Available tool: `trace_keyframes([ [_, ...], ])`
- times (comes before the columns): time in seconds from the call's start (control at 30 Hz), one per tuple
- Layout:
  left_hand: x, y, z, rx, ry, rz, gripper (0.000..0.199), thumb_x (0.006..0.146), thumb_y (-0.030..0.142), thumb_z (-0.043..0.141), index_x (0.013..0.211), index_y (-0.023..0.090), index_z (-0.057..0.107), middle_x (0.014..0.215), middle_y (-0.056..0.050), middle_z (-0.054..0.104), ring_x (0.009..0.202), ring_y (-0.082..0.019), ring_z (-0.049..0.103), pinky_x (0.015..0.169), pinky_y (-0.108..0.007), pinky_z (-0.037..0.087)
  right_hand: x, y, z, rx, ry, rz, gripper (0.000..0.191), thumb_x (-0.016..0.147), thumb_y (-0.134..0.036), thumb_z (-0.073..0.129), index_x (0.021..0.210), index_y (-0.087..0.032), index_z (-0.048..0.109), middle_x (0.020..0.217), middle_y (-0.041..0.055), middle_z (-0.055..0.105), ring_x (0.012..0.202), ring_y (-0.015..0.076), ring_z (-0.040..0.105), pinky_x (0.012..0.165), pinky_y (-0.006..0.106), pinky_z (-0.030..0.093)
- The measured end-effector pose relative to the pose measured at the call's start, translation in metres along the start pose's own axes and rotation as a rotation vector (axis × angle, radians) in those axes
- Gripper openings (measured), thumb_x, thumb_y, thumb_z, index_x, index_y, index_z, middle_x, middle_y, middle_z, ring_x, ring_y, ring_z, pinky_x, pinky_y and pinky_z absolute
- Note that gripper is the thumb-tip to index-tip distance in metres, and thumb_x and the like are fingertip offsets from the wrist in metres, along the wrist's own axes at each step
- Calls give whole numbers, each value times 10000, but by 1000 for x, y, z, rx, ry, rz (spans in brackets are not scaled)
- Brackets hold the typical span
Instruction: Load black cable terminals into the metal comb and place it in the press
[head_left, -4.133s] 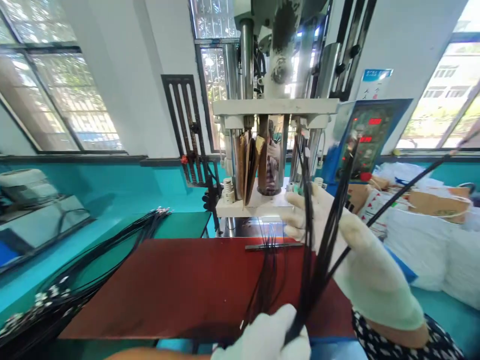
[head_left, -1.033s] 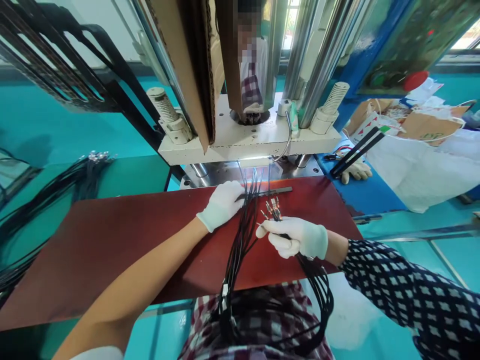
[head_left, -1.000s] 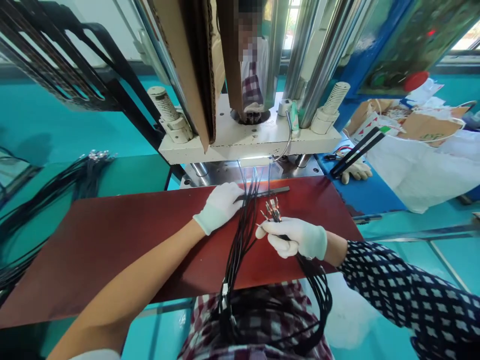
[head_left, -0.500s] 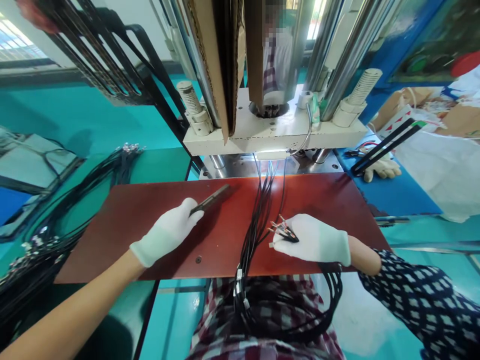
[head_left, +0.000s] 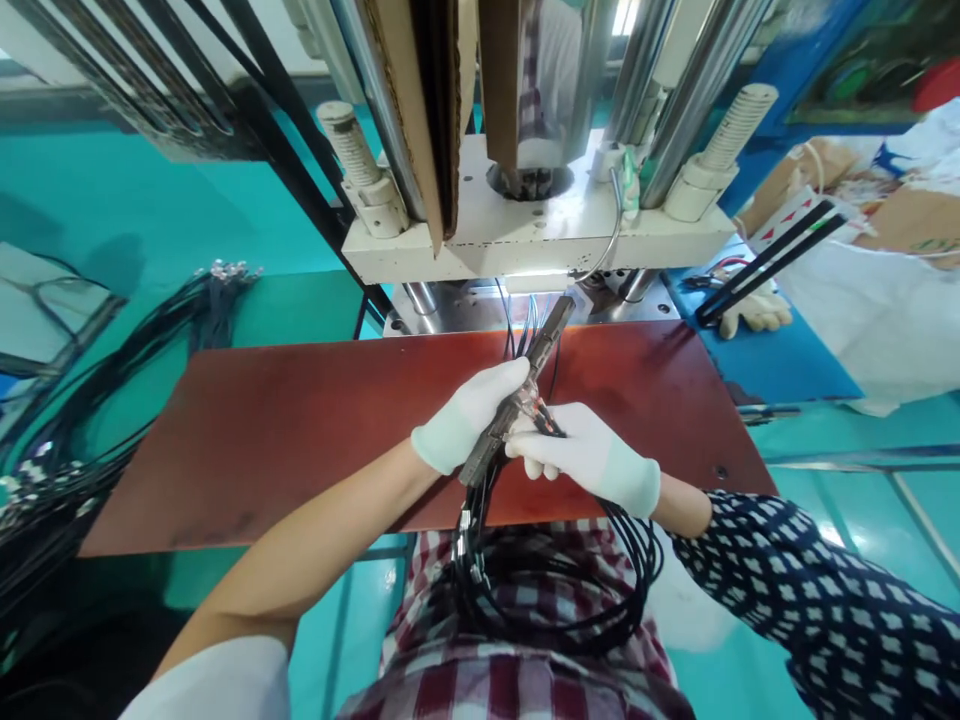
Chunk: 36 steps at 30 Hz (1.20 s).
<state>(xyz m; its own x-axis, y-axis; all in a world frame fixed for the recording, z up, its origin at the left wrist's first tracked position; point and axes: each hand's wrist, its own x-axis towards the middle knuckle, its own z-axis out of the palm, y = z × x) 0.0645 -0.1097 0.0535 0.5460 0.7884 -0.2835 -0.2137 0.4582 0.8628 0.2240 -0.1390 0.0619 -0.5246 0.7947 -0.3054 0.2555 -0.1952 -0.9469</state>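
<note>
My left hand (head_left: 476,412), in a white glove, is closed on a long dark metal bar (head_left: 555,328) tilted over the middle of the red-brown board. Beside it my right hand (head_left: 581,452), also gloved, pinches a bundle of black cables (head_left: 550,420) whose bared ends touch the bar's middle. Looped black cables (head_left: 637,570) hang from the board's front edge over a checked apron (head_left: 525,680). Thin wires (head_left: 531,315) run from under the press, partly hidden by the bar.
The white press plate (head_left: 450,262) stands behind the red-brown board (head_left: 300,430). More black cables (head_left: 142,345) lie at the left. At the right are black rods (head_left: 772,262), a glove (head_left: 756,312) on a blue board (head_left: 802,365), and a white sack (head_left: 885,320).
My left hand has carried the bar right to the board's middle. My right hand has shifted slightly left and up, and its cable ends now meet the bar. The view has tilted slightly.
</note>
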Motion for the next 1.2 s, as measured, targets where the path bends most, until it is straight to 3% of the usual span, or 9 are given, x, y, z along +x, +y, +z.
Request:
trace_keyframes([
  [0.3,-1,-11,-1,-3,173,57,450,916,619,461,805,185,497,568,37,504,415,-70,432,414,-203,338,2,8,9,-5,16,55,233,869,-317,587,762,-131,678,576,-2,629,504,90,519,535,208,431],
  [0.5,-2,-14,2,255,341,273,426,915,572,515,759,179,466,682,26,496,549,-67,442,504,-207,358,2,1,22,-164,113,131,254,872,-290,553,665,-152,608,613,26,657,531,109,571,572,224,456],
  [0.6,-2,-14,0,384,408,344,420,936,553,491,747,179,462,679,26,482,584,-75,446,560,-214,382,4,4,27,-123,128,111,235,887,-287,545,695,-159,584,670,30,678,559,115,596,613,239,482],
  [0.77,-4,-8,-8,390,351,310,425,943,555,471,754,175,490,638,24,499,552,-82,452,550,-223,392,4,14,23,13,160,-29,205,934,-369,538,980,-171,567,946,44,707,812,150,652,807,294,504],
  [0.83,-6,-5,-10,358,334,288,427,944,559,464,759,176,493,622,22,507,530,-84,449,521,-223,384,3,15,19,14,179,-100,203,931,-357,549,991,-166,586,997,41,685,902,157,618,865,298,477],
  [1.03,-8,-3,-10,290,242,246,439,953,541,456,721,169,486,616,9,510,532,-87,457,519,-226,385,6,10,6,212,76,37,287,860,-413,632,788,-139,588,750,6,562,703,113,482,690,256,408],
  [1.2,-9,-3,-10,281,222,227,460,952,562,437,709,174,484,577,14,494,516,-90,438,519,-230,376,8,8,1,317,-87,123,358,864,-483,610,831,-127,629,674,-12,505,616,92,415,588,243,338],
])
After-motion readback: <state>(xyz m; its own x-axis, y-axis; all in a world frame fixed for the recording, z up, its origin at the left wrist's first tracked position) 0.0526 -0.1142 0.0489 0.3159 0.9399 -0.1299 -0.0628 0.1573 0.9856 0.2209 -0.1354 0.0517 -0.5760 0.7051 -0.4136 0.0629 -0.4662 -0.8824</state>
